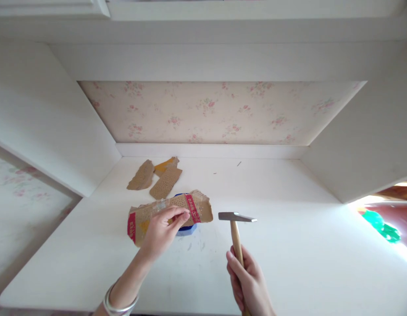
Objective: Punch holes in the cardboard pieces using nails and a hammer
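Observation:
My right hand (pixel 244 274) is wrapped round the wooden handle of a hammer (pixel 237 239), its metal head up and just right of a torn cardboard piece (pixel 177 203). That cardboard has many small holes and red printed strips. It lies across a blue object (pixel 187 231), mostly hidden beneath it. Over the cardboard my left hand (pixel 164 230) is closed, thumb and forefinger pinched together near a red strip. Whatever sits in that pinch is too small to make out.
Several torn, punctured cardboard scraps (pixel 166 182) lie at the back left of the white tabletop (pixel 289 254). Two thin, nail-like bits, one a dark sliver (pixel 239 163), rest near the back. White panels (pixel 361 131) rise at both sides, with a shelf above.

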`<state>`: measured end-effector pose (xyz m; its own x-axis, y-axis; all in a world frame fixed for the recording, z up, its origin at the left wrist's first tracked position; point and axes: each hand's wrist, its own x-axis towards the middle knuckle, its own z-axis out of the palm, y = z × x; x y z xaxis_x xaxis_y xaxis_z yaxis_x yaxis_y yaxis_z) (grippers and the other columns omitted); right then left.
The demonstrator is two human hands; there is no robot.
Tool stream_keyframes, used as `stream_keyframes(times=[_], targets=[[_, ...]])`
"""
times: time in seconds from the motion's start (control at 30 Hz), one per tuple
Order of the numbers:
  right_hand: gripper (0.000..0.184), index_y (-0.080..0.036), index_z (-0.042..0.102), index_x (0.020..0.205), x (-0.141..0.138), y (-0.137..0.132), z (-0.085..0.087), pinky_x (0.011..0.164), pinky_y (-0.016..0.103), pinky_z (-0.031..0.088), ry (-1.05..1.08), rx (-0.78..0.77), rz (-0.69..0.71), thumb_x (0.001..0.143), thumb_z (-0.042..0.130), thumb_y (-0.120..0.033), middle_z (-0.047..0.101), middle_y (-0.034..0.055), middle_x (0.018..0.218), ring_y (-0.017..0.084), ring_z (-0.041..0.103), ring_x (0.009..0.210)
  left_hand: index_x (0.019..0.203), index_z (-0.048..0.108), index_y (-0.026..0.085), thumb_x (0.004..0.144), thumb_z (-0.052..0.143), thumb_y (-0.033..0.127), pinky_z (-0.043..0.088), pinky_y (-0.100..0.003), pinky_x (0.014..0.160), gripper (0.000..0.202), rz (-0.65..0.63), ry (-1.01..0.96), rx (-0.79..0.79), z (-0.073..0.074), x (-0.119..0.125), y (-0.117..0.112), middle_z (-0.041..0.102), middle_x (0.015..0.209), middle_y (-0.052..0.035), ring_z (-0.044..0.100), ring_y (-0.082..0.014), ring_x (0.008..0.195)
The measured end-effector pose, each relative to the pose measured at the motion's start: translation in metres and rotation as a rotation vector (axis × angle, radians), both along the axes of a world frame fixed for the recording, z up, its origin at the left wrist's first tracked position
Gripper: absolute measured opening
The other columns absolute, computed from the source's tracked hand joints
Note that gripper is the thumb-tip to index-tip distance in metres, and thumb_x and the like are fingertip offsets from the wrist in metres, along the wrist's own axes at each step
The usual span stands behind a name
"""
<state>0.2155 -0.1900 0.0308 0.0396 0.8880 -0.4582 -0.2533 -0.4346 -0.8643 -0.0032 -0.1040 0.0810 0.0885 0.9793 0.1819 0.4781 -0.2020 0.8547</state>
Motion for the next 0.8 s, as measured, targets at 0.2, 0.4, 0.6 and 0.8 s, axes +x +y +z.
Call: stream_keyframes(times=[0.2,0.4,0.6,0.8], targets=[[0.053,-0.023,0.042,0.074,-0.005,0.01,0.015,0.023,0.008,0.019,-0.005,-0.009,0.03,0.074,0.065,-0.07,0.035,-0.0144,0.05,-0.001,0.019,0.031,0.088,0.075,0.024,0.087,0.064,0.043,0.055,-0.023,0.076,0.022,0.073,0.004,0.001,-0.011,-0.002,0.006,0.076,0.089,-0.0004,0.07,-0.0162,0.081],[0.054,-0.023,0.042,0.077,-0.002,0.018,0.012,0.024,0.009,0.019,-0.022,-0.014,0.028,0.072,0.064,-0.073,0.032,-0.0154,0.05,-0.001,0.017,0.032,0.093,0.076,0.028,0.085,0.065,0.046,0.056,-0.022,0.074,0.022,0.153,0.073,-0.099,-0.007,-0.011,0.014,0.078,0.09,0.0035,0.073,-0.0168,0.083],[0.052,-0.024,0.041,0.077,-0.004,0.025,0.004,0.026,0.009,0.016,-0.021,-0.044,-0.003,0.074,0.066,-0.069,0.033,-0.0146,0.05,0.0,0.017,0.033,0.092,0.073,0.025,0.091,0.058,0.042,0.053,-0.023,0.072,0.022,0.134,0.179,0.035,-0.004,-0.001,0.028,0.078,0.09,0.0025,0.072,-0.0162,0.079],[0.051,-0.024,0.041,0.077,-0.008,0.034,0.004,0.026,0.01,0.014,0.012,-0.03,-0.011,0.074,0.065,-0.069,0.033,-0.0143,0.051,0.0,0.016,0.033,0.095,0.064,0.023,0.096,0.049,0.038,0.051,-0.023,0.071,0.022,0.103,0.223,0.119,-0.016,0.01,0.041,0.077,0.09,-0.0008,0.072,-0.0165,0.079]])
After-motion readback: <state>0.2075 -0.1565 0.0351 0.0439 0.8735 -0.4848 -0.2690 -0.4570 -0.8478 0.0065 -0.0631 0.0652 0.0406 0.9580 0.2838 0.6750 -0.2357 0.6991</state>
